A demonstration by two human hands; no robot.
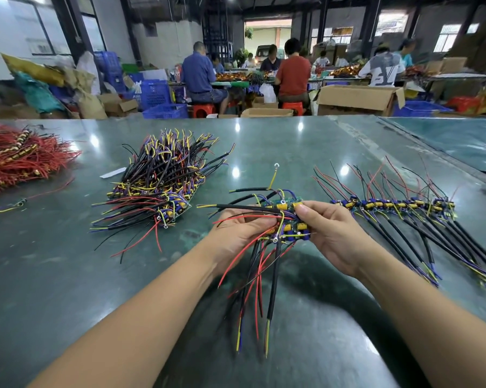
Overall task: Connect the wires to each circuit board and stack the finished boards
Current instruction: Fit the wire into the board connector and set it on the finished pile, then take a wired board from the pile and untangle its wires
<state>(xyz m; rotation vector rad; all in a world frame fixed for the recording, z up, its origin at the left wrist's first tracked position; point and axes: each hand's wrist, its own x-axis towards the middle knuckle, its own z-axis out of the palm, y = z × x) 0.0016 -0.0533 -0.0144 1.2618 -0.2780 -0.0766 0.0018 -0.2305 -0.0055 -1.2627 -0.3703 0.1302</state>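
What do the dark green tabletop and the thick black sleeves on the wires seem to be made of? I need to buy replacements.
The dark green tabletop looks like a smooth, glossy sheet, perhaps rubber or vinyl matting: it mirrors the ceiling lights as bright spots. The thick black sleeves on the wires held in both hands look like matte, flexible plastic or rubber tubing, possibly heat-shrink: they show almost no shine and bend gently.

Interior evenly lit, moderately bright. Daylight enters through windows (449,37) at upper right and upper left and an open doorway (267,33) at top centre, which is overexposed. Ceiling lamps show as small white glare spots on the glossy green desk (264,141). Broad soft shadow on the desk at lower centre, beneath the forearms. Wide-angle distortion: desk edges curve, forearms stretch toward the bottom corners. Centre sharp; background workers (292,71) soft, slightly smeared.
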